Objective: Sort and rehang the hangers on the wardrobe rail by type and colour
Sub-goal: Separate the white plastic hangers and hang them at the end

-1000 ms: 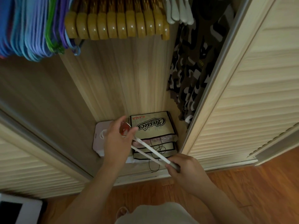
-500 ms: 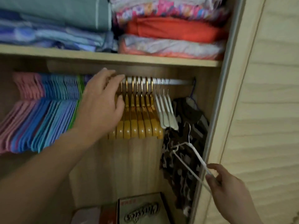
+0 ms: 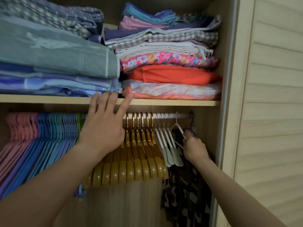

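Wardrobe of pale wood (image 3: 227, 79), louvred sliding door (image 3: 270, 112) drawn to the right. Stacks of folded bedding and cloth (image 3: 65, 63) filling the wooden shelf (image 3: 164, 102) above the metal rail (image 3: 182, 115). Along the rail, from left: pink, blue and purple thin plastic hangers (image 3: 41, 136) packed tight, then glossy yellow-brown wooden hangers with gold hooks (image 3: 136, 154), then a few white-and-grey slim hangers (image 3: 168, 148). Dark camouflage-patterned garment (image 3: 186, 194) hanging at the far right, below and behind those. Left hand (image 3: 103, 128) spread wide, fingers straight, raised in front of the rail with fingertips (image 3: 127, 100) at the shelf edge, gripping nothing. Right hand (image 3: 194, 145) curled round the lower arm of one thin white wire-like hanger (image 3: 177, 127), tilted, its hook over the rail just right of the white-and-grey group, beside the rail's end bracket (image 3: 191, 123).
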The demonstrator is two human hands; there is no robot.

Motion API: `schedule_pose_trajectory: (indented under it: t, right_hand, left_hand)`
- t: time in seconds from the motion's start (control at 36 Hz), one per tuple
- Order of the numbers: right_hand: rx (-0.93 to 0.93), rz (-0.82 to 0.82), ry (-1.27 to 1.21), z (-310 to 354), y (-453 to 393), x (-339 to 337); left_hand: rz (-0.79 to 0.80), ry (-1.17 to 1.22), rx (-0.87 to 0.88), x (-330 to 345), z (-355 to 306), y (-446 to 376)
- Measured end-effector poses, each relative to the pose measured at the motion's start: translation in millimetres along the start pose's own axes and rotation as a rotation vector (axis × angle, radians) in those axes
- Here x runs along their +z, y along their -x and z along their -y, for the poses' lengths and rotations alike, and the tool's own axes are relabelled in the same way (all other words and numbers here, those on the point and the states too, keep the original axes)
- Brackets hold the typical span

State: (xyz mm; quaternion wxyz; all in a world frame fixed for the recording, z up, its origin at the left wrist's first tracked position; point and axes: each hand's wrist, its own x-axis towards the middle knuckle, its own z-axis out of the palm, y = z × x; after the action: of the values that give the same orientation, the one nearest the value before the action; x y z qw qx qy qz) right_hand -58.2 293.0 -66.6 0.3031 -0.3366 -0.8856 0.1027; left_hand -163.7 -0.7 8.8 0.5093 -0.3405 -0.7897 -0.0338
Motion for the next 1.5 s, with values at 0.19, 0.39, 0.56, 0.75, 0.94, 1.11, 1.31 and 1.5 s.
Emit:
schedule_pose_trajectory:
  t: [0.19,0.39,0.56,0.75,0.94,1.11,1.31,1.5]
  right_hand:
    - [0.027,0.075,0.028,2.5,-2.3,17.5]
    - [-0.193,-0.178,0.135,17.0,38.2,19.4]
    - [-0.657,-0.179,0.276,18.0,103.5,50.5]
    - [-0.644,-0.098,0.54,2.3,77.4,78.5]
    - [-0.664,-0.087,0.59,6.0,60.7,74.5]
    - [-0.751,-0.132,0.695,11.2,58.0,73.4]
    - [-0.709,-0.157,0.776,9.9,57.4,75.1]
    - [-0.667,-0.159,0.807,-0.2,47.8,69.5]
  left_hand:
    - [-0.002,0.048,0.03,2.8,5.2,0.7]
    - [0.005,0.34,0.037,0.6,0.0,33.4]
    - [0.26,0.319,0.059,43.1,8.2,146.4]
    - [0.429,0.194,0.076,68.7,41.1,167.6]
    - [0.454,0.166,0.089,78.0,55.9,163.5]
    - [0.482,0.127,0.076,80.8,53.9,154.8]
    - [0.448,0.152,0.089,85.4,46.9,150.8]
    - [0.442,0.169,0.078,95.9,49.1,143.6]
